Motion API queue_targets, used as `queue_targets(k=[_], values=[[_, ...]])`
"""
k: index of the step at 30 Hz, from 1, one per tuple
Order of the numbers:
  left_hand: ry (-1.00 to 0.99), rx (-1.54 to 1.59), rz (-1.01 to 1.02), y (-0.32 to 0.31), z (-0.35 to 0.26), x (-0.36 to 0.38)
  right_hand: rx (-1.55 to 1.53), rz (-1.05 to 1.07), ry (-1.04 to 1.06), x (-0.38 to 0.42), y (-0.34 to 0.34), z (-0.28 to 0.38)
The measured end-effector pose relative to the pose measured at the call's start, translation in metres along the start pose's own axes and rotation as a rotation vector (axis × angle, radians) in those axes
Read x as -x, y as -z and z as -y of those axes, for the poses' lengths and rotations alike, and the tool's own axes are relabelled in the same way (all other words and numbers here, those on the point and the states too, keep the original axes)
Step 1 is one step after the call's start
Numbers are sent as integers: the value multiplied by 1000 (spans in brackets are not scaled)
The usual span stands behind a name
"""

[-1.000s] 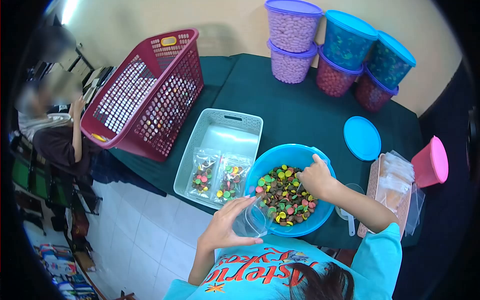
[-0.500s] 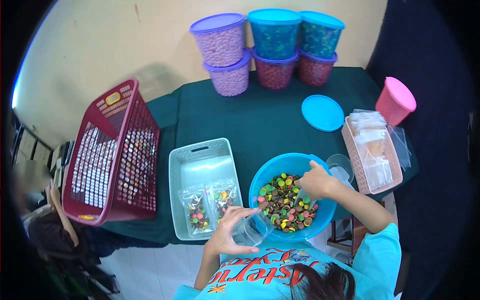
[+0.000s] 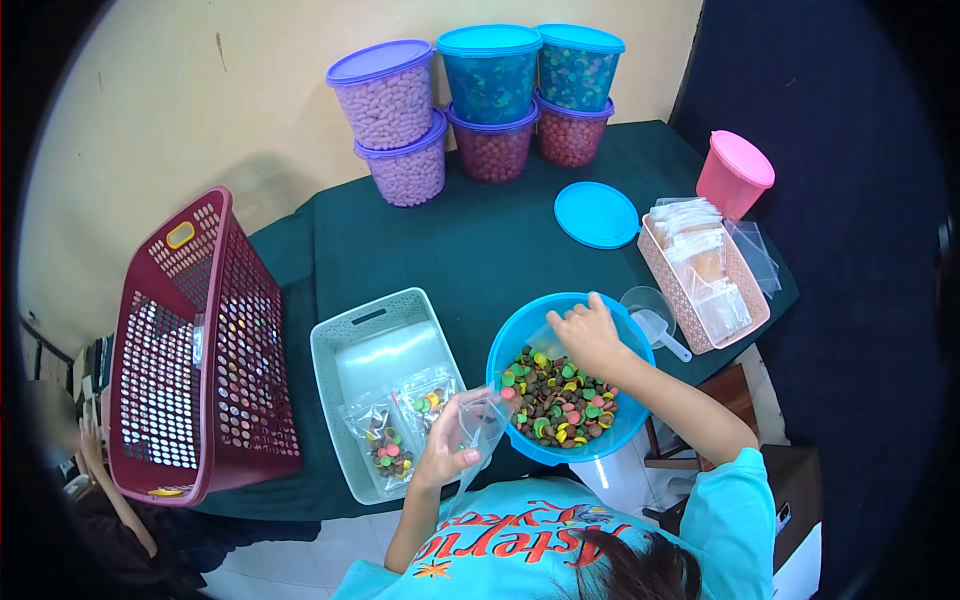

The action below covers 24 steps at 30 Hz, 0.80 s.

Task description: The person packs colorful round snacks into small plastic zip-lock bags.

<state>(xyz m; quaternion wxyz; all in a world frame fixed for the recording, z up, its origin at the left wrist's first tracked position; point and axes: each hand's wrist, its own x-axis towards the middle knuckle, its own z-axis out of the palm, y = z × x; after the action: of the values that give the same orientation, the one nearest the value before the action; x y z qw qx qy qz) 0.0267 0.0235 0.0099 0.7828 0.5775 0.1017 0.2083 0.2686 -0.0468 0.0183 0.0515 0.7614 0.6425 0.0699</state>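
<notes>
My left hand is curled around a clear plastic bag at the left rim of the blue bowl. Brown, green, yellow and pink candies lie in this bowl. Over its upper right part is my right hand, fingers bent together on something see-through that I cannot make out. A pale green tray to the left holds two filled clear bags, one in front and one partly behind my left hand. Beside the bowl, a white scoop rests on a clear round item.
A maroon basket stands at the left. Stacked candy tubs line the back, with a blue lid in front. A pink basket of clear bags and a pink tub are at the right. Another person is far left.
The camera view has shifted. My right hand has lifted from the candies toward the bowl's upper rim. The clear bag in my left hand has tilted and hangs lower.
</notes>
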Motion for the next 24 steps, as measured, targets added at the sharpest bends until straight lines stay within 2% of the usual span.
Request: queue_targets(k=[3,5,7,9,10,11,14,17,19,23,24], values=[[-58,-30,-99,2,4,0,-15,0,24,-14,-6,8],[-92,-112,-161,7,-1,1,-22,-115,17,-23,-8,12],[-127,-193,-234,15,-5,6,-14,-137,34,-31,-9,17],[-90,-426,-153,27,-12,16,53,-83,77,-41,-13,22],[-87,-497,-41,32,-16,21,79,-69,122,-44,-12,24],[-88,-501,-63,28,-18,25,77,-74,143,-46,-12,25],[-20,-417,119,4,-22,34,109,-53,246,-51,-11,26],[88,-389,84,-21,-7,36,19,-10,315,-55,-4,19],[89,-327,24,-26,4,39,-31,-120,385,-56,-8,15],[102,-248,-74,-37,9,42,-29,-145,466,-58,-7,16],[47,-252,-101,-40,10,42,-11,-173,517,-60,-7,17]])
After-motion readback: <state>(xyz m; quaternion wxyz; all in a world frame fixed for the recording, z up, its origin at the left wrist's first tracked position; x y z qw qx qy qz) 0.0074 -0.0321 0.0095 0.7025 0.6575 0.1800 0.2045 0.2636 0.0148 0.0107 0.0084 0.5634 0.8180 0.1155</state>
